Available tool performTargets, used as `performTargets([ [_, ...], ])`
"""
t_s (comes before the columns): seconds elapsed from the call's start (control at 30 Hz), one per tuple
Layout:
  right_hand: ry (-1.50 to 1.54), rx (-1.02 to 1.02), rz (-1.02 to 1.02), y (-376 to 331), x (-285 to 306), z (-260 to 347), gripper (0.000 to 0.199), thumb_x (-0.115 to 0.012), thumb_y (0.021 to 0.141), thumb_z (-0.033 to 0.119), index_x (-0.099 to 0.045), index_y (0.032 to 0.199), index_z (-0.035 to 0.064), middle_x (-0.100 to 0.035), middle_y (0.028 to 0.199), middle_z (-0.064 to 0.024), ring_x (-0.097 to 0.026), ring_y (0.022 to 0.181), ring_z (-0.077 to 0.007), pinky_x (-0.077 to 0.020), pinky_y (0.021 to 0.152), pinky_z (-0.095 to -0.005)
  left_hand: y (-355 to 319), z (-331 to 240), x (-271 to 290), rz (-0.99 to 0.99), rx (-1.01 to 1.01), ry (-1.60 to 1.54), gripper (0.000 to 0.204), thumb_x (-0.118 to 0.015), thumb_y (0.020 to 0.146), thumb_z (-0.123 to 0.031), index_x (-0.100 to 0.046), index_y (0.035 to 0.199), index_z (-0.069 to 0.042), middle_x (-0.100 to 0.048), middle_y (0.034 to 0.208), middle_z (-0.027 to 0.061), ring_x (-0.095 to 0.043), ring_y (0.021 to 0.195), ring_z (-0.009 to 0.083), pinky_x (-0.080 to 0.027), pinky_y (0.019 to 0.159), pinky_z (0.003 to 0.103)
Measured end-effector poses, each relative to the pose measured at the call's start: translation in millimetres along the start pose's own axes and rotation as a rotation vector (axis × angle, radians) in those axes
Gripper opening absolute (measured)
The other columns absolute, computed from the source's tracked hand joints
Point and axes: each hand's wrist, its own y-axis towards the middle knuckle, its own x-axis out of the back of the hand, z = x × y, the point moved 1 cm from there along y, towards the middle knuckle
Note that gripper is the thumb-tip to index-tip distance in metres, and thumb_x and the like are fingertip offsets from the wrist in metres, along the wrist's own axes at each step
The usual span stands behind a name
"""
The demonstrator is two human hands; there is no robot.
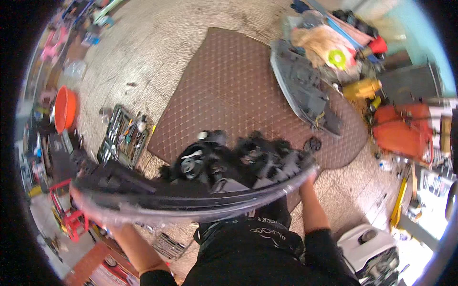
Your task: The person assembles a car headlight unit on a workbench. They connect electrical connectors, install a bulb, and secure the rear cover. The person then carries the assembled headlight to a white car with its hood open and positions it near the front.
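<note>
I hold a large car headlight unit (pixel 200 190) across my body, black housing with a clear curved lens along its lower edge. My left hand (pixel 78 198) grips its left end, mostly hidden behind the housing. My right hand (pixel 309 177) grips the right end, only the fingers and forearm showing. The unit is blurred by motion. A second headlight unit (pixel 303 90), dark grey, lies on the brown quilted mat (pixel 224 90) ahead.
An open tool case (pixel 123 136) with sockets sits on the floor to the left, with an orange basin (pixel 64 107) beyond it. Red stool (pixel 71 219) at lower left. Orange machine (pixel 403 128), yellow tool (pixel 362 88) and cluttered bags to the right. White device (pixel 369 250) at lower right.
</note>
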Motion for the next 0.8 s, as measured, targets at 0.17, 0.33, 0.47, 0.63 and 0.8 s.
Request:
performTargets([
  [0.17, 0.367, -0.22, -0.135, 43.4, -59.7, -152.8, 0.056, -0.043, 0.101, 0.043, -0.065, 0.129, 0.0003, -0.07, 0.122, -0.0178, -0.064, 0.112, -0.0377, -0.0514, 0.103, -0.0497, -19.2, -51.7, 25.3, 0.831, 0.146, -0.212, 0.078, -0.043, 0.101, -0.06, -0.039, 0.157, -0.006, -0.052, 0.152, 0.0176, -0.049, 0.141, 0.0348, -0.032, 0.122, 0.061],
  [0.33, 0.556, -0.352, 0.026, 36.8, -58.0, -257.1, 0.045, -0.042, 0.104, 0.038, -0.068, 0.126, 0.0083, -0.07, 0.123, -0.0138, -0.063, 0.116, -0.0357, -0.0521, 0.102, -0.0473, -3.7, -46.6, 18.2, 1.382, 0.073, -0.097, 0.071, -0.055, 0.096, -0.055, -0.037, 0.142, -0.005, -0.048, 0.141, 0.016, -0.044, 0.128, 0.0306, -0.031, 0.111, 0.051],
  [0.47, 0.585, -0.394, -0.069, 36.7, -44.2, -294.4, 0.058, -0.035, 0.105, 0.048, -0.066, 0.132, 0.0067, -0.067, 0.132, -0.0154, -0.06, 0.121, -0.0396, -0.0471, 0.109, -0.0502, -9.9, -31.6, 7.1, 1.2, 0.026, 0.11, 0.027, -0.065, 0.099, -0.028, -0.051, 0.086, -0.009, -0.059, 0.081, 0.0111, -0.054, 0.067, 0.0246, -0.042, 0.069, 0.039],
  [0.63, 0.504, -0.374, -0.127, 47.6, -35.9, -299.9, 0.063, -0.032, 0.105, 0.051, -0.061, 0.139, 0.0077, -0.062, 0.142, -0.0149, -0.056, 0.128, -0.0403, -0.0438, 0.111, -0.054, -42.4, -5.8, -9.6, 1.198, 0.007, 0.107, 0.03, -0.064, 0.102, -0.025, -0.058, 0.078, -0.008, -0.064, 0.071, 0.01, -0.066, 0.061, 0.0247, -0.047, 0.063, 0.035],
  [0.8, 0.52, -0.404, -0.1, 73.0, -14.7, -312.2, 0.064, -0.038, 0.103, 0.058, -0.058, 0.14, 0.0096, -0.06, 0.141, -0.0194, -0.054, 0.129, -0.0431, -0.0412, 0.11, -0.0632, -45.0, 21.9, -36.7, 1.396, 0.022, 0.039, 0.028, -0.068, 0.095, -0.026, -0.054, 0.077, -0.01, -0.058, 0.069, 0.0058, -0.058, 0.054, 0.0223, -0.044, 0.059, 0.036],
])
